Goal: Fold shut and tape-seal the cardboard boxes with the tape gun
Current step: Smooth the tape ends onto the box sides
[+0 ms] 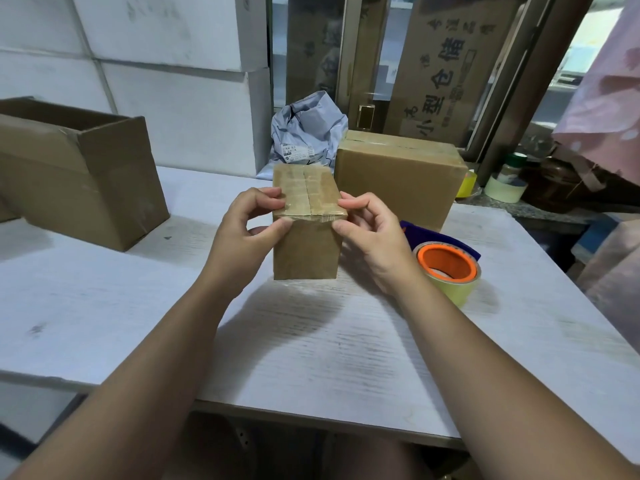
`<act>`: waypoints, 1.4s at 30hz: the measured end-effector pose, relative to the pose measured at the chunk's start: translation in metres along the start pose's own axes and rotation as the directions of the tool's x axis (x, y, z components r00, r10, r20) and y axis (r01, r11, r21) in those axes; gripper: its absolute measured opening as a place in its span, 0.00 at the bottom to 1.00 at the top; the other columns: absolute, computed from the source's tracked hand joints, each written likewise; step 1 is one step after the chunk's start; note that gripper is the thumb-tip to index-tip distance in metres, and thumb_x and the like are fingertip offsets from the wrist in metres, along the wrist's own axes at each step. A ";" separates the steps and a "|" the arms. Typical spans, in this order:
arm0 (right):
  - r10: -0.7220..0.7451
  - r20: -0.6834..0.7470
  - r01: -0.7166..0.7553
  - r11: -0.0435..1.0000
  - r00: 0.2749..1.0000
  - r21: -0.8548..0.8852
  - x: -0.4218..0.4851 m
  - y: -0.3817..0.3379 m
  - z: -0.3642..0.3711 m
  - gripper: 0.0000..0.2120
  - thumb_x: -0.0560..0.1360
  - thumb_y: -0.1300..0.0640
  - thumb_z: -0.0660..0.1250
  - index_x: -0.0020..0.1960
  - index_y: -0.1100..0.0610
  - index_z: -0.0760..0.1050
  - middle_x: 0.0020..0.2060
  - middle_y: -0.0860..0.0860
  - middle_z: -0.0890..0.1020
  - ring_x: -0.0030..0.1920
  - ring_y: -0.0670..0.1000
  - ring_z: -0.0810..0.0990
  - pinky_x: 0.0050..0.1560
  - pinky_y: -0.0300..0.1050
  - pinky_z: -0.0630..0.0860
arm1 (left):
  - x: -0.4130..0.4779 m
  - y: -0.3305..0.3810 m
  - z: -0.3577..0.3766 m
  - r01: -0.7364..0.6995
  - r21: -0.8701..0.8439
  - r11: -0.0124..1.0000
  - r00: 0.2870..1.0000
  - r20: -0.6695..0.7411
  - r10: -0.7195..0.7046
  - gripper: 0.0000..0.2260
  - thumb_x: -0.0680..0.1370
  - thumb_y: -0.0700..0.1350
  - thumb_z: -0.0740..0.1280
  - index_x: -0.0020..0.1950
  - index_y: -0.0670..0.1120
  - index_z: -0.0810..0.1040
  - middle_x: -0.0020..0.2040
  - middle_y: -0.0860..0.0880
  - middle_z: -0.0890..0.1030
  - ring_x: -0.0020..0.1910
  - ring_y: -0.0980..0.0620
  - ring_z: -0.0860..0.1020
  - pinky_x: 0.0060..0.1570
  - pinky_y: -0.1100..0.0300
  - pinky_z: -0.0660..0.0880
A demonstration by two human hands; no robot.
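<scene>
Small box stands mid-surface, flaps shut, tape along the top seam and over the near edge. Left hand and right hand each pinch a near top corner, fingers on top and thumb on the near face, likely rubbing the tape ends down. Tape gun lies just right, within reach. Taped box sits far right, open box far left, probably next.

white table, stacked white blocks, perhaps window frame
</scene>
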State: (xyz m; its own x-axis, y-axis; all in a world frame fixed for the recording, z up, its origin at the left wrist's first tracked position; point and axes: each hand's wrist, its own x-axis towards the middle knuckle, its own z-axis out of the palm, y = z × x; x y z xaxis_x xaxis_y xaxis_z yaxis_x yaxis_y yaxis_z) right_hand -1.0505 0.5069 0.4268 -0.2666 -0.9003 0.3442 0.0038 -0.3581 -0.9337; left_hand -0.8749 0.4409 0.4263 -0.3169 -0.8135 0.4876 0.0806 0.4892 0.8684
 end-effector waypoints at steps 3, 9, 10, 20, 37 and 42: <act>0.008 -0.002 -0.008 0.999 1.000 0.041 0.000 0.004 0.000 0.12 0.71 0.70 0.69 0.47 0.55 0.74 0.65 0.58 0.74 0.65 0.52 0.74 0.68 0.54 0.68 | 0.002 -0.003 -0.002 -0.005 0.030 1.000 1.000 0.028 0.004 0.10 0.75 0.36 0.69 0.44 0.50 0.73 0.59 0.55 0.75 0.55 0.60 0.75 0.49 0.64 0.74; -0.023 0.008 0.023 1.000 1.000 -0.001 -0.001 0.008 -0.003 0.14 0.68 0.69 0.69 0.50 0.53 0.75 0.60 0.55 0.77 0.59 0.49 0.77 0.59 0.46 0.73 | 0.000 -0.014 0.001 -0.389 0.594 0.704 0.888 0.038 0.458 0.12 0.75 0.47 0.64 0.51 0.41 0.78 0.56 0.49 0.80 0.55 0.52 0.73 0.57 0.64 0.65; -0.012 0.017 0.011 1.000 1.000 0.029 -0.001 0.008 -0.004 0.15 0.67 0.68 0.66 0.51 0.54 0.76 0.57 0.55 0.79 0.57 0.50 0.77 0.56 0.46 0.73 | -0.001 -0.013 0.002 -0.402 0.603 0.689 0.879 0.043 0.475 0.13 0.75 0.48 0.64 0.52 0.41 0.78 0.56 0.49 0.80 0.55 0.52 0.74 0.58 0.65 0.64; -0.062 -0.112 0.048 0.991 0.992 -0.123 0.006 0.008 0.002 0.17 0.79 0.51 0.60 0.45 0.65 0.73 0.46 0.38 0.83 0.65 0.49 0.74 0.69 0.59 0.66 | 0.008 0.011 0.006 0.112 -0.062 0.992 0.987 -0.105 -0.118 0.12 0.80 0.46 0.62 0.38 0.46 0.77 0.49 0.56 0.81 0.48 0.66 0.78 0.51 0.67 0.73; -0.141 0.040 0.146 0.921 0.989 -0.362 0.005 0.004 -0.008 0.06 0.76 0.60 0.68 0.46 0.50 0.73 0.64 0.44 0.73 0.61 0.39 0.75 0.61 0.41 0.73 | 0.003 0.001 0.001 -0.226 0.478 0.849 0.967 0.003 0.256 0.03 0.77 0.45 0.66 0.44 0.47 0.75 0.54 0.56 0.82 0.56 0.64 0.74 0.54 0.70 0.67; -0.266 0.085 0.252 0.692 0.960 -0.677 -0.001 -0.003 -0.002 0.04 0.79 0.56 0.63 0.50 0.55 0.70 0.62 0.38 0.74 0.63 0.49 0.76 0.60 0.55 0.75 | 0.005 0.001 0.004 -0.411 0.664 0.625 0.895 0.161 0.417 0.14 0.79 0.45 0.57 0.54 0.41 0.79 0.47 0.43 0.80 0.45 0.41 0.76 0.45 0.60 0.66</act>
State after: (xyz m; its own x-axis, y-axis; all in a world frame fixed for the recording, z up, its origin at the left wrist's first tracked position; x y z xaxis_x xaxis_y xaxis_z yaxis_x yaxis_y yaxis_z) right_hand -1.0527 0.5091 0.4290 -0.1755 -0.7899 0.5876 -0.7166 -0.3068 -0.6264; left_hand -0.8800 0.4384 0.4292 -0.4024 -0.4731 0.7837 -0.4469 0.8487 0.2829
